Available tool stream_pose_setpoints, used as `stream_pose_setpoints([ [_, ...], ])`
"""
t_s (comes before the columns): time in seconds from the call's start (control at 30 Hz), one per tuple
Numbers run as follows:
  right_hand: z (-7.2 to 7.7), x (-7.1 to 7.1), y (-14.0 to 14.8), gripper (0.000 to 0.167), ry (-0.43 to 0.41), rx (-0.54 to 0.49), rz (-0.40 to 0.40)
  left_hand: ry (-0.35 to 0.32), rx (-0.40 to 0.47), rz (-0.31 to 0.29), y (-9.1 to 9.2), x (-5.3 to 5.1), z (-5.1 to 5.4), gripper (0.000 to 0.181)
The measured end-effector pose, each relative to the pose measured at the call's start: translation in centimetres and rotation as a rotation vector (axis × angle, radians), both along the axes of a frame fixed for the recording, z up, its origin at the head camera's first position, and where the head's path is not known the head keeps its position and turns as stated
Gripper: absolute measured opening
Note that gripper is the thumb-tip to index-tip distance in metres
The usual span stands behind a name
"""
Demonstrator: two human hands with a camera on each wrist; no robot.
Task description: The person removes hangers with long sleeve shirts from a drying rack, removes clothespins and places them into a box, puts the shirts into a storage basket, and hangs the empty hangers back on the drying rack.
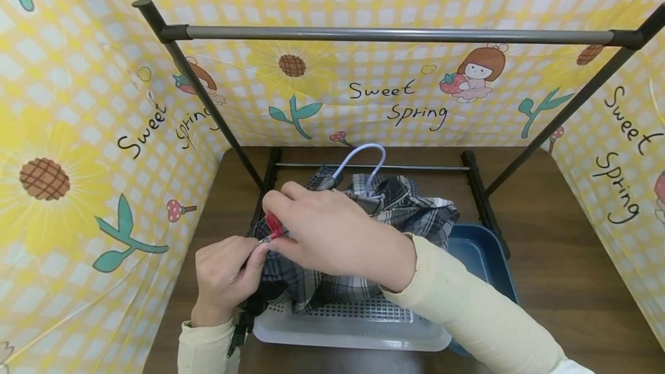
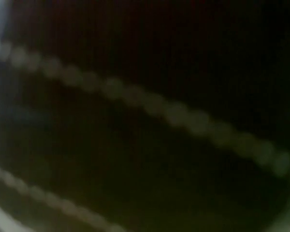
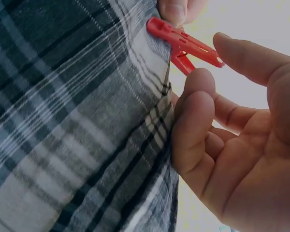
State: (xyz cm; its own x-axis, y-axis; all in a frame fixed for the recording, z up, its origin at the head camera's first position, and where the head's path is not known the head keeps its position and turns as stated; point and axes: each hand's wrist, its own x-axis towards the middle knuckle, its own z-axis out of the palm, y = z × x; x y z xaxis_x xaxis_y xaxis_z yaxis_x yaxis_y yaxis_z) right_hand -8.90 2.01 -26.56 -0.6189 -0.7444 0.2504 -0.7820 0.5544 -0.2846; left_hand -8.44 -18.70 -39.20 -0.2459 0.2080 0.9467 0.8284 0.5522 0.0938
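Observation:
A red clothespin (image 3: 183,42) sits with its jaws on the edge of a grey plaid garment (image 3: 72,121). My right hand (image 1: 337,235) holds the pin's two handles between thumb and forefinger; its other fingers curl in beside the cloth. In the head view the red pin (image 1: 273,225) shows partly under that hand. My left hand (image 1: 225,276) pinches the garment's edge right beside the pin. A pale blue hanger (image 1: 366,148) stands with its hook out of the plaid cloth (image 1: 332,287). The left wrist view is dark and blurred, with only faint stitch-like lines.
Under the garment is a white perforated tray (image 1: 353,336), and a blue tray (image 1: 475,253) lies to its right. A dark metal rack (image 1: 400,34) spans the brown table (image 1: 550,281). Patterned yellow sheets (image 1: 332,91) stand at the back and both sides.

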Motion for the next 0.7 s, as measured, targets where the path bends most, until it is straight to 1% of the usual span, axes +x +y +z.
stream_pose_setpoints([
  [0.07,0.09,0.04,-0.19,0.025,-0.010,0.007,0.009,-0.002,-0.002,-0.006,-0.05,-0.08,-0.05,0.049],
  [0.17,0.14,0.04,-0.28,0.026,-0.005,0.019,0.043,-0.007,-0.003,-0.012,0.01,-0.09,0.03,0.049],
  [0.3,0.06,-0.11,-0.22,0.023,-0.015,0.034,0.105,-0.007,-0.002,-0.016,0.41,0.00,0.36,0.050],
  [0.37,0.01,-0.16,-0.19,0.021,-0.019,0.043,0.121,-0.004,-0.002,-0.019,0.62,0.05,0.53,0.050],
  [0.53,-0.17,-0.26,-0.06,0.021,-0.017,0.025,0.109,-0.005,-0.004,-0.024,0.90,0.17,0.77,0.051],
  [0.7,-0.45,-0.31,0.07,0.019,-0.027,-0.032,0.105,-0.007,0.010,-0.037,0.92,0.19,0.68,0.050],
])
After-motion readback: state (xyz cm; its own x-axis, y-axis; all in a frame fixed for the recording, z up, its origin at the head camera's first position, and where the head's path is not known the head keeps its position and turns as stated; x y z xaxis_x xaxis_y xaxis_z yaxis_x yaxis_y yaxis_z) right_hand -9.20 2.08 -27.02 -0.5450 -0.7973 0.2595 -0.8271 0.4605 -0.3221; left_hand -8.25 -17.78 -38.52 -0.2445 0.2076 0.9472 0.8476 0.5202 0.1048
